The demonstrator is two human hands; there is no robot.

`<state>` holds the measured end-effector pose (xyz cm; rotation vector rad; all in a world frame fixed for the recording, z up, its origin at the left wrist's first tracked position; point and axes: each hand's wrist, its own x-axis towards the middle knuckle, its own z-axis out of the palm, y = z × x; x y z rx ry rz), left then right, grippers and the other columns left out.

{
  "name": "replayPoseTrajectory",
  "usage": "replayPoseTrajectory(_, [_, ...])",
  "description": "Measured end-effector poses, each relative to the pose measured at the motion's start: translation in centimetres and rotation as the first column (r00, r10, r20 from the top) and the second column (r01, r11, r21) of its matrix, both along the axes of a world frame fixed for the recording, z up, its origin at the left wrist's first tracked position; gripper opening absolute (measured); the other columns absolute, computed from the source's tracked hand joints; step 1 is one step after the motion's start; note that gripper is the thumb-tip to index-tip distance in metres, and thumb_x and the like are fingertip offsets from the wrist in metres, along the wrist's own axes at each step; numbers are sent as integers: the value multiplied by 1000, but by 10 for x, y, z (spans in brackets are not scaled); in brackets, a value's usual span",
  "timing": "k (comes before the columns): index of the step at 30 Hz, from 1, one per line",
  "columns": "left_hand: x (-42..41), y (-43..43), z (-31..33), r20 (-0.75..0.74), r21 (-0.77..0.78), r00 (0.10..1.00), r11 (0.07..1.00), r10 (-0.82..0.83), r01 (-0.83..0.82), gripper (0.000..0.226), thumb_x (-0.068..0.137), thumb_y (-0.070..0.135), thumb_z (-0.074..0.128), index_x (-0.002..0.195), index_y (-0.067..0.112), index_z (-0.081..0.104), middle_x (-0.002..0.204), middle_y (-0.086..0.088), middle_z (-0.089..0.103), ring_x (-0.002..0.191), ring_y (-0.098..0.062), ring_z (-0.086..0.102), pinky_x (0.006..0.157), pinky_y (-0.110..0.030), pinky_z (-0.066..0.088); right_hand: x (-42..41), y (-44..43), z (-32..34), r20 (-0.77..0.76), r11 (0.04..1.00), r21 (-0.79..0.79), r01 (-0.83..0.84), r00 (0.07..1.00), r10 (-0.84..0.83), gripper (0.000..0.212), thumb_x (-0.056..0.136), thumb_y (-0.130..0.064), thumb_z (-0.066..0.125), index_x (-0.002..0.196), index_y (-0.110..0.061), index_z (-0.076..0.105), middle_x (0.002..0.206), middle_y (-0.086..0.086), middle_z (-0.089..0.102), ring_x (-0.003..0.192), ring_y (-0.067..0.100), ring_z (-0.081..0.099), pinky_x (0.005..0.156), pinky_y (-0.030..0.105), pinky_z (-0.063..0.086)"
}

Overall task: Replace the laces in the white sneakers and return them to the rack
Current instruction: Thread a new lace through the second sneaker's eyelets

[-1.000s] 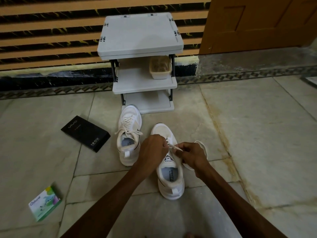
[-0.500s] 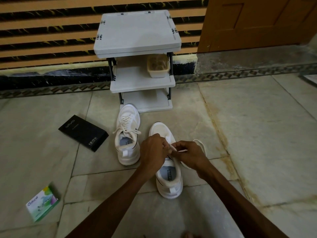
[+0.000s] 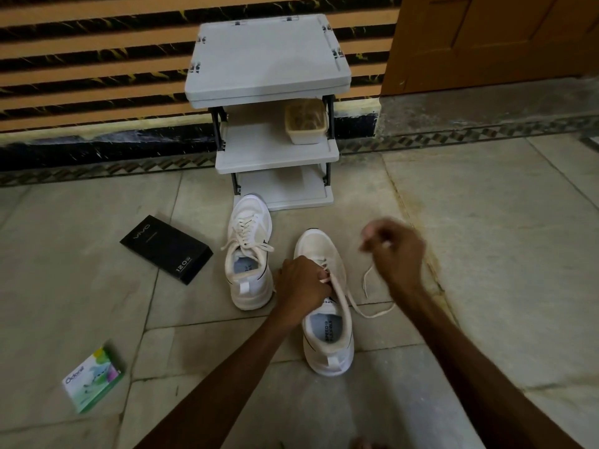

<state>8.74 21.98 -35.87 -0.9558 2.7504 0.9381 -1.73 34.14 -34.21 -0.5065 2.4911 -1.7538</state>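
Note:
Two white sneakers stand on the floor in front of a white three-shelf rack (image 3: 275,157). The left sneaker (image 3: 248,254) is laced, with loose ends lying across it. On the eyelet area of the right sneaker (image 3: 327,332) rests my left hand (image 3: 303,286), fingers pinched on the shoe's upper by the lace. A white lace (image 3: 366,303) runs from that shoe in a loop across the floor to the right. Blurred and raised to the right of the shoe, my right hand (image 3: 393,254) has its fingers closed on the lace's far end.
A black phone box (image 3: 167,249) lies left of the sneakers. A green and white carton (image 3: 94,379) lies at the lower left. A beige tub (image 3: 306,124) sits on the rack's middle shelf. A striped wall and a wooden door (image 3: 486,43) stand behind.
My right hand has swung up and to the right, away from the right sneaker, drawing the lace out into a loop. My left hand stays on the eyelets.

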Motion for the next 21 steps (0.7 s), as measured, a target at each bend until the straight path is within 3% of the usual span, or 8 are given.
replayPoseTrajectory(3, [4, 1, -2, -43, -54, 999, 998, -9, 7, 14, 73, 36, 75, 85, 27, 75, 105, 1, 64, 107, -27, 48, 83, -30, 30, -26, 5, 57, 385, 764, -603, 230, 922, 27, 19, 95, 1, 39, 84, -5, 53, 78, 7, 60, 70, 19, 64, 73, 35, 59])
replayPoseTrajectory(5, [5, -2, 0, -57, -75, 998, 997, -12, 8, 10, 74, 38, 75, 81, 31, 71, 111, 7, 55, 111, -22, 39, 91, -32, 24, -27, 4, 70, 503, 753, -622, 216, 847, 172, 23, 92, 2, 35, 78, -10, 49, 70, 5, 56, 56, 14, 52, 56, 28, 50])
replayPoseTrajectory(7, [2, -7, 2, -92, -18, 996, 1000, 14, -16, 7, 72, 34, 72, 71, 33, 66, 108, 11, 53, 112, -19, 39, 98, -34, 28, -20, 1, 45, 425, 994, -76, -77, 899, 102, 16, 91, -5, 44, 82, -12, 56, 72, 5, 61, 53, 13, 49, 46, 24, 41])
replayPoseTrajectory(9, [1, -13, 4, -184, 151, 979, 986, 91, -63, 7, 61, 39, 67, 66, 35, 63, 101, 13, 55, 108, -18, 49, 97, -37, 40, -9, 2, 4, 277, 753, 540, -376, 924, 263, 14, 95, -26, 54, 84, -19, 61, 83, 5, 67, 65, 16, 58, 58, 25, 46])
replayPoseTrajectory(11, [3, -20, -1, -262, 243, 954, 967, 146, -81, 23, 52, 50, 59, 72, 38, 62, 99, 9, 58, 102, -18, 55, 91, -43, 46, -1, 4, -23, 324, 523, 672, -524, 844, 429, 28, 94, -40, 56, 74, -21, 61, 76, 0, 64, 66, 12, 57, 63, 25, 43])
replayPoseTrajectory(15, [7, -26, -9, -148, 198, 989, 980, -2, 32, 43, 51, 60, 55, 91, 45, 57, 112, 9, 52, 110, -19, 53, 96, -44, 44, 3, 1, -17, 333, 635, 519, -572, 820, 466, 31, 94, -25, 59, 66, -11, 59, 63, 0, 55, 57, 8, 48, 56, 22, 34])
replayPoseTrajectory(18, [9, -25, -14, -137, 203, 990, 978, -26, 54, 39, 66, 46, 71, 102, 35, 64, 115, 7, 49, 112, -21, 53, 97, -41, 45, 2, -5, 11, 425, 813, 207, -543, 799, 426, 27, 94, -18, 55, 68, -17, 64, 69, -1, 60, 66, 12, 51, 63, 25, 39])
replayPoseTrajectory(21, [8, -24, -18, -181, 186, 983, 981, -16, 50, 40, 68, 36, 78, 106, 28, 65, 113, 6, 48, 111, -21, 52, 95, -36, 45, 1, -14, 44, 411, 844, -54, -533, 759, 505, 31, 91, -6, 47, 65, -21, 57, 71, -2, 56, 73, 16, 50, 71, 32, 41])
